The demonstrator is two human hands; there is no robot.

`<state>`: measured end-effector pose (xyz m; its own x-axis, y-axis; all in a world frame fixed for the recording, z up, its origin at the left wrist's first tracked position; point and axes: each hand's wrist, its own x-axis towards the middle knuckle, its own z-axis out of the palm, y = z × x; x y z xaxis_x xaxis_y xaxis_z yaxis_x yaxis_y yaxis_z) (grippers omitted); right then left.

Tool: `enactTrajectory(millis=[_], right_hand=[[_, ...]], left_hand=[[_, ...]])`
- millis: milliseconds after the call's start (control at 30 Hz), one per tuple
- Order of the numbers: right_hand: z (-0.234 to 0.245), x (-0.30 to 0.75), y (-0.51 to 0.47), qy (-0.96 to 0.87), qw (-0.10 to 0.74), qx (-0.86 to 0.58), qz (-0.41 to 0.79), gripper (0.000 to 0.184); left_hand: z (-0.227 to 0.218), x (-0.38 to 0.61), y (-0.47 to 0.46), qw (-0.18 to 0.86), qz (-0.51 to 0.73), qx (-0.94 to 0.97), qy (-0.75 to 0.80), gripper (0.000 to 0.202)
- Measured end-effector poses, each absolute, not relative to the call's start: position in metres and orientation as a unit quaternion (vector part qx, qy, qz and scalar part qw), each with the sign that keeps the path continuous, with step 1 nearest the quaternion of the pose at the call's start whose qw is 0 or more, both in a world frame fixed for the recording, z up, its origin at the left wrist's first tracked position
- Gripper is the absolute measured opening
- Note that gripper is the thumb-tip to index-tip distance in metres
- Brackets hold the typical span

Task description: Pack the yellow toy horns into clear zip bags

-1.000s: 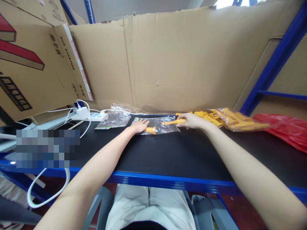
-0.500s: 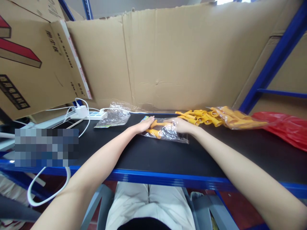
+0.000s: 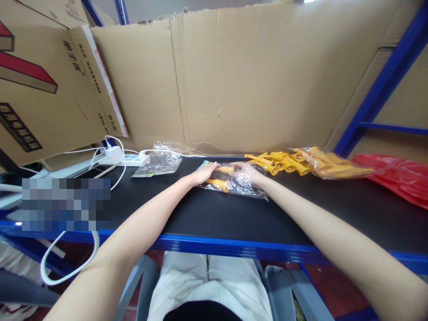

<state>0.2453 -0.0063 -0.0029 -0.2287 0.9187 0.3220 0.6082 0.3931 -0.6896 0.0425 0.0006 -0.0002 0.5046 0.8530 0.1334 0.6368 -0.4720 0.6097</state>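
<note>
On the black table top lies a clear plastic bag (image 3: 249,189) with a coloured patch at its far left corner. A yellow horn-shaped plastic piece (image 3: 220,184) lies in it, flared end to the right. My left hand (image 3: 203,174) is closed over the left end of the bag, its fingers partly hidden. A second yellow horn-shaped piece (image 3: 226,169) stretches between my hands, its left end by my left fingers. Around its right end my right hand (image 3: 246,173) is curled, at the bag's right part; the fingertips are hard to make out.
A heap of yellow horn-shaped pieces (image 3: 284,162) lies to the right, beside a filled clear bag (image 3: 334,165) and red plastic (image 3: 394,174). Another clear bag (image 3: 162,160), a power strip (image 3: 129,159) and cables are on the left. Cardboard (image 3: 254,80) stands behind.
My right hand has shifted slightly right and its fingers show more clearly. The bag and the pieces in it have also moved a little to the right. My left hand stays nearly in place.
</note>
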Motion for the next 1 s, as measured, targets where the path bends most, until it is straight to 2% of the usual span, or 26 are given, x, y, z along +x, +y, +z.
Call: enactTrajectory(millis=[167,267,367,600,767,1000], right_hand=[[-0.002,0.249,-0.011,-0.728,0.376,-0.462,0.339,0.046],[-0.001,0.250,-0.012,-0.714,0.379,-0.452,0.377,0.052],[0.003,0.249,-0.014,-0.722,0.369,-0.450,0.375,0.055],[0.010,0.246,-0.021,-0.746,0.353,-0.437,0.359,0.040],[0.010,0.251,-0.022,-0.760,0.323,-0.411,0.386,0.042],[0.018,0.251,-0.027,-0.793,0.256,-0.423,0.355,0.043]], left_hand=[[0.008,0.042,-0.006,0.176,0.174,0.850,0.464,0.061],[0.012,0.041,-0.011,0.156,0.150,0.851,0.479,0.059],[0.012,0.039,-0.012,0.139,0.122,0.850,0.494,0.059],[0.008,0.032,-0.003,0.106,0.095,0.848,0.510,0.065],[0.008,0.031,-0.004,0.093,0.082,0.849,0.514,0.063],[0.005,0.031,-0.001,0.078,0.086,0.857,0.502,0.064]])
